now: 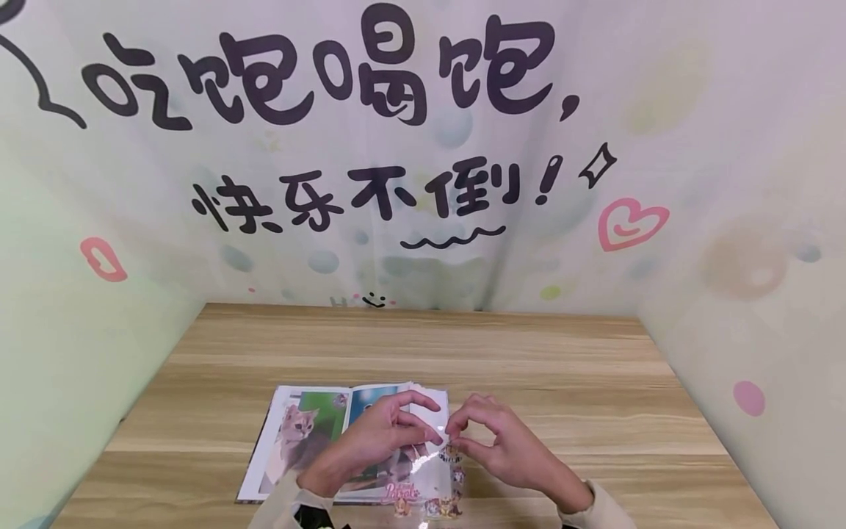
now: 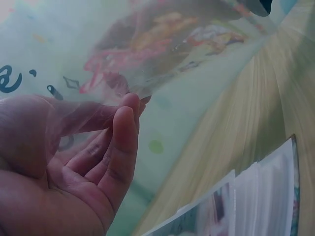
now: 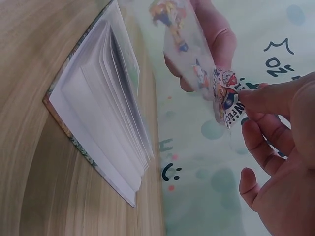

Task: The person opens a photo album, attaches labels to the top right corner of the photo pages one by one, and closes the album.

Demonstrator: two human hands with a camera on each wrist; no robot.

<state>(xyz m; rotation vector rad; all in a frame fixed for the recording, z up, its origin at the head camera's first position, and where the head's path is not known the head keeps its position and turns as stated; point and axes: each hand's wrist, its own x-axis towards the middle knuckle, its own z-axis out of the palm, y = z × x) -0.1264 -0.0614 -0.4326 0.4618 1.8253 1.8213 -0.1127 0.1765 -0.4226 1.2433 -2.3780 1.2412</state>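
An open photo album (image 1: 263, 470) lies on the table, showing a cat photo (image 1: 300, 441) on its left page. Above its right page hangs a clear sticker sheet (image 1: 432, 477) printed with cartoon animals and pink lettering. My left hand (image 1: 370, 441) pinches this sheet between thumb and fingers, as the left wrist view shows. At the sheet's right edge, my right hand (image 1: 502, 444) pinches a round cartoon sticker (image 3: 227, 98) between thumb and index finger. This sticker looks bent and touches the sheet; whether it is fully separate I cannot tell. The left hand partly covers the right page's photo.
The wood-grain table (image 1: 423, 345) extends behind and to both sides of the album. A pale curtain-like backdrop (image 1: 423, 272) with dark lettering rises at the table's back edge, and pale walls flank both sides. The album's thick stack of pages (image 3: 108, 98) stands slightly fanned.
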